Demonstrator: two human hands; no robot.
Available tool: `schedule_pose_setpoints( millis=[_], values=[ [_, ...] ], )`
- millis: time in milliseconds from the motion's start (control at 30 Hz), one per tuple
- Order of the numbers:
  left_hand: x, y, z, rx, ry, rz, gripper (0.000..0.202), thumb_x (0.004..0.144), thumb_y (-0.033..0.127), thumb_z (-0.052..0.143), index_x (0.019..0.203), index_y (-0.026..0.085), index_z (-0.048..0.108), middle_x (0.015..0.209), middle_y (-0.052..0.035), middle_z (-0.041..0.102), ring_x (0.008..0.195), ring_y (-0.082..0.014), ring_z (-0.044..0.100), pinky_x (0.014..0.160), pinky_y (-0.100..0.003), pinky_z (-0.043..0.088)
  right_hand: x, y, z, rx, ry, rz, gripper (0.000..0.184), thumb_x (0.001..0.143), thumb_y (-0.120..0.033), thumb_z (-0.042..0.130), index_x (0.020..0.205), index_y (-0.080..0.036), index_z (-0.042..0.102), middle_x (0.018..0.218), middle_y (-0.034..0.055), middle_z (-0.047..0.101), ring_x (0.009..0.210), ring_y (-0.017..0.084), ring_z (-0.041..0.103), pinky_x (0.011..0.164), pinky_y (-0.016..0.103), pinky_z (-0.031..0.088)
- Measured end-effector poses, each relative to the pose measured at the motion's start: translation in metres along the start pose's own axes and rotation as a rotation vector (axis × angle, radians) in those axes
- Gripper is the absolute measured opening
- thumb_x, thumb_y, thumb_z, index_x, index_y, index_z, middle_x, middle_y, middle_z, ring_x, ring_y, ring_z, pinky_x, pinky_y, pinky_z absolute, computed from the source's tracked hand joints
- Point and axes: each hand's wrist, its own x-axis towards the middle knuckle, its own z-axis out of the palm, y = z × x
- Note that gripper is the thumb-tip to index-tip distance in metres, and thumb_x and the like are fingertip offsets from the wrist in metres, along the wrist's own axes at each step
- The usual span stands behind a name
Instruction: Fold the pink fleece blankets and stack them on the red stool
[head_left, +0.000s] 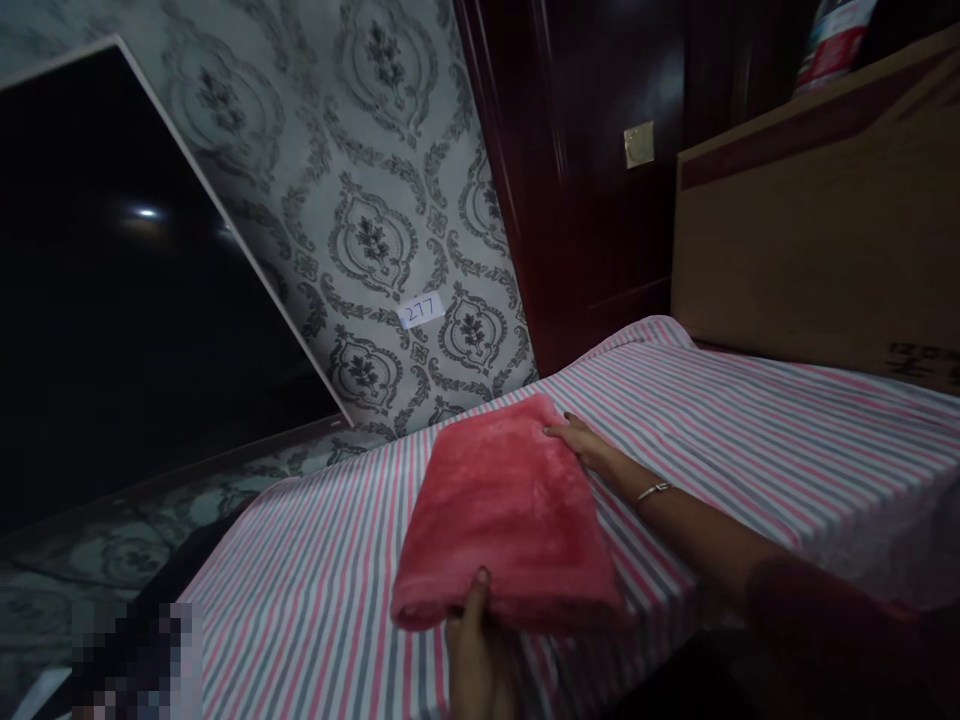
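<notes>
A folded red blanket, soft and plush-looking, lies on a pink, grey and white striped cloth. Its near side shows a thick rolled fold. My left hand grips that near fold, thumb on top and the other fingers hidden underneath. At the far right corner, my right hand is closed on the blanket's edge, with the thumb over the top; some of its fingers are out of sight. A thin silver bracelet circles the right wrist.
A large cardboard box stands at the right rear, with a red-labelled bottle behind it. To the left is a big dark screen. Patterned wallpaper and a dark red wooden panel border the back. A paper label reads 277.
</notes>
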Motion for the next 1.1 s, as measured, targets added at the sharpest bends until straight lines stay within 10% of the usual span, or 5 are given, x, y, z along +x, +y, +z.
schedule_pose_setpoints(
  millis=[100, 300, 533, 867, 1100],
  values=[
    [-0.01, 0.046, -0.008, -0.023, 0.119, 0.19, 0.057, 0.083, 0.025, 0.065, 0.139, 0.026, 0.053, 0.125, -0.0053, 0.069, 0.126, -0.0281, 0.058, 0.109, -0.038, 0.047, -0.039, 0.0, -0.004, 0.128, -0.046, 0.026, 0.111, 0.067, -0.041, 0.08, 0.155, -0.02, 0.016, 0.137, 0.0171, 0.055, 0.106, 0.027, 0.066, 0.078, 0.035, 0.059],
    [-0.007, 0.124, -0.068, 0.079, 0.332, 0.049, 0.039, 0.08, 0.01, 0.06, 0.118, 0.008, 0.066, 0.095, -0.0107, 0.076, 0.101, -0.0294, 0.071, 0.1, -0.043, 0.054, -0.115, 0.035, -0.026, 0.38, -0.29, 0.221, 0.104, 0.068, -0.034, 0.084, 0.149, -0.028, 0.019, 0.107, 0.0071, 0.069, 0.081, 0.021, 0.071, 0.08, 0.04, 0.058],
    [0.004, 0.109, -0.097, 0.044, 0.281, -0.019, 0.047, 0.083, 0.021, 0.061, 0.129, 0.011, 0.061, 0.101, -0.0136, 0.076, 0.102, -0.0319, 0.071, 0.1, -0.048, 0.053, -0.075, 0.03, -0.045, 0.235, -0.352, 0.329, 0.052, 0.09, -0.059, 0.057, 0.123, -0.018, 0.055, 0.086, 0.0076, 0.068, 0.076, 0.019, 0.068, 0.077, 0.033, 0.056],
    [0.001, 0.105, -0.094, 0.1, 0.181, 0.032, 0.053, 0.077, 0.019, 0.07, 0.129, 0.015, 0.06, 0.101, -0.0137, 0.076, 0.101, -0.0327, 0.071, 0.096, -0.048, 0.055, -0.019, -0.007, 0.013, -0.028, -0.608, 0.072, 0.043, 0.074, -0.046, 0.077, 0.107, -0.019, 0.07, 0.121, 0.0081, 0.068, 0.117, 0.025, 0.06, 0.107, 0.039, 0.045],
    [0.007, 0.14, -0.068, 0.239, 0.244, 0.215, 0.042, 0.07, 0.008, 0.071, 0.111, 0.014, 0.065, 0.091, -0.0096, 0.077, 0.091, -0.03, 0.074, 0.089, -0.044, 0.058, -0.033, -0.02, 0.019, 0.0, -0.53, -0.136, 0.073, 0.058, -0.026, 0.082, 0.128, -0.02, 0.06, 0.118, 0.0058, 0.069, 0.114, 0.028, 0.061, 0.103, 0.041, 0.047]
  ],
)
